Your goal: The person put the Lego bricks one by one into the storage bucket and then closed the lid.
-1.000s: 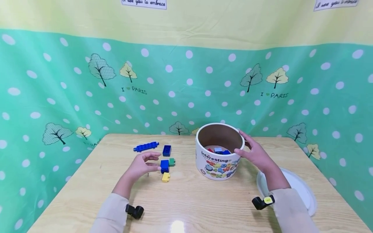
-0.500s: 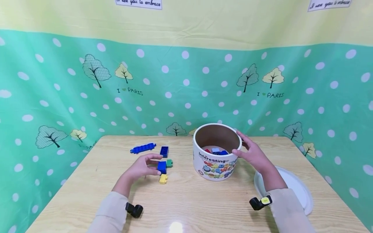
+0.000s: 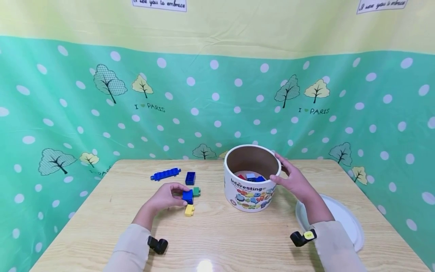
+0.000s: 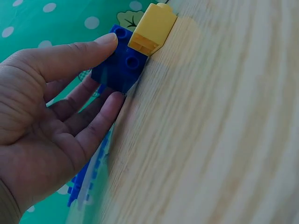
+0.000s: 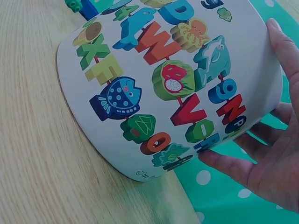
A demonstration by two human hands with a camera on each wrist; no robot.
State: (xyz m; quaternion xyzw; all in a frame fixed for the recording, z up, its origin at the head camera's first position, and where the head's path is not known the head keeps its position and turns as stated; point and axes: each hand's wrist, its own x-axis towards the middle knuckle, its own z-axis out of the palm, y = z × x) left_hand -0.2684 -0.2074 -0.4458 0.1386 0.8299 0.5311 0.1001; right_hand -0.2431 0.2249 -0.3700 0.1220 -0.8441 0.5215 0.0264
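Note:
My left hand (image 3: 165,197) pinches a blue toy building block (image 4: 114,70) between thumb and fingers, low at the tabletop. Close against that block lie a yellow block (image 3: 189,210) on the near side and a green block (image 3: 196,192) on the far side. On the right, a white round bucket (image 3: 249,198) with printed letters and animals stands upright without its lid. My right hand (image 3: 295,182) grips its right side, thumb at the rim and fingers along the outer wall. Several red, blue and pale blocks (image 3: 250,176) lie inside the bucket.
Behind my left hand are a long blue studded piece (image 3: 165,174) and a second dark blue block (image 3: 190,178). The white lid (image 3: 344,223) lies flat under my right forearm. A green dotted curtain (image 3: 217,113) hangs behind the wooden table (image 3: 217,241).
My left hand has closed its thumb and fingers onto the blue block, after reaching from its left side. The right hand keeps its hold on the bucket. The head view has shifted slightly.

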